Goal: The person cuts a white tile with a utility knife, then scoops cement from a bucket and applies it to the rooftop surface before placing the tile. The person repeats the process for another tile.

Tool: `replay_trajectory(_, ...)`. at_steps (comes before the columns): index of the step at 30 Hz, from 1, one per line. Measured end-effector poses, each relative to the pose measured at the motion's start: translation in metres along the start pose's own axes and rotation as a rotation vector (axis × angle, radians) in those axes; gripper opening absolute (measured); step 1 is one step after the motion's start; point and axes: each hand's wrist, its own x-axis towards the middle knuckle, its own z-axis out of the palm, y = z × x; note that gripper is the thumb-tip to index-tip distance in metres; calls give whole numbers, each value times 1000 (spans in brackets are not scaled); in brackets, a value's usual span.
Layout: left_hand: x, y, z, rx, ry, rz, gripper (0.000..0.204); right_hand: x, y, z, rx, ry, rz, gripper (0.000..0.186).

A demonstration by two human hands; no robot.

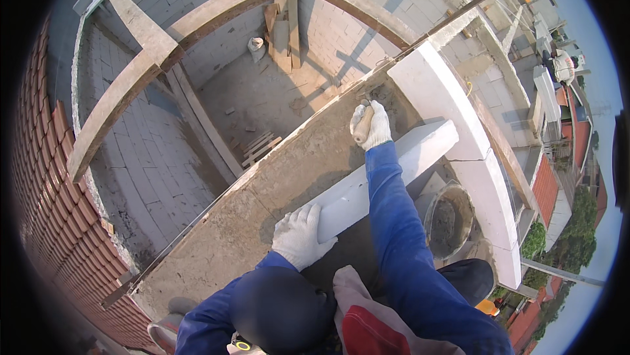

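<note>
My gloved right hand is closed around the tan wooden handle of a trowel. It is over the grey mortar at the far end of a concrete slab top; the trowel's blade is hidden. A long white block lies slantwise on the slab, passing under my right forearm. At its near left end, my gloved left hand grips it, fingers toward the far side and thumb toward the near side. A bucket of mortar stands right of my right forearm.
A row of white blocks borders the slab on the right. Beyond the left edge is a drop into a room with a sack and planks. Concrete beams cross overhead of it. Red roof tiles lie left.
</note>
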Motion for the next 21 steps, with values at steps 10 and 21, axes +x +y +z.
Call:
replay_trajectory(10,3,1,3,-16,-4,22,100,-7,10,17,-131,-28,39,24)
replay_trajectory(21,-3,-1,0,-10,65,13,92,-96,12,53,-1237,27,53,38)
